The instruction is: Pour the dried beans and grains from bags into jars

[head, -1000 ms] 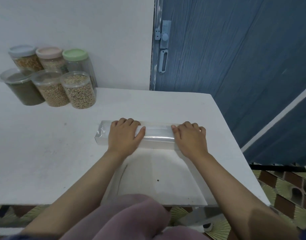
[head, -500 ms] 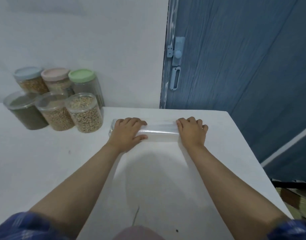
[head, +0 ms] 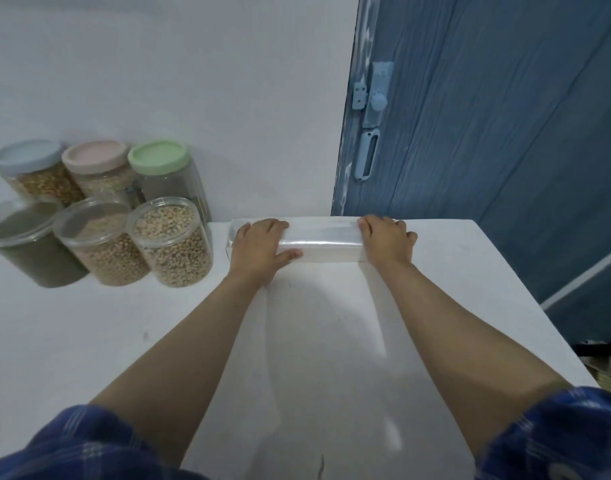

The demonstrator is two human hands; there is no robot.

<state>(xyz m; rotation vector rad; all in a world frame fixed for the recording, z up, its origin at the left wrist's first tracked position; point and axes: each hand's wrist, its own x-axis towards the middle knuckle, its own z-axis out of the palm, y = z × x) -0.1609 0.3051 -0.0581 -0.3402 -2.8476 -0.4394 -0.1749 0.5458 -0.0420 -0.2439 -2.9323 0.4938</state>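
Note:
A roll of clear plastic bag material (head: 323,242) lies across the far edge of the white table (head: 72,341). My left hand (head: 259,249) grips its left end, fingers curled over the top and thumb along the near side. My right hand (head: 387,245) grips the right end the same way. A flat clear sheet (head: 325,341) runs from the roll back toward me. At the far left stand several clear jars. The front three are a jar of pale beans (head: 174,244), a jar of tan grains (head: 105,247) and a jar of dark green grains (head: 30,247).
Behind them stand a blue-lidded jar (head: 37,171), a pink-lidded jar (head: 96,168) and a green-lidded jar (head: 162,168) that looks empty, against the white wall. A blue door (head: 487,133) with a latch (head: 375,98) stands past the table's right edge.
Both hands have pushed the roll away from me to the table's far edge. The flat sheet behind it has grown longer, and the camera view has risen.

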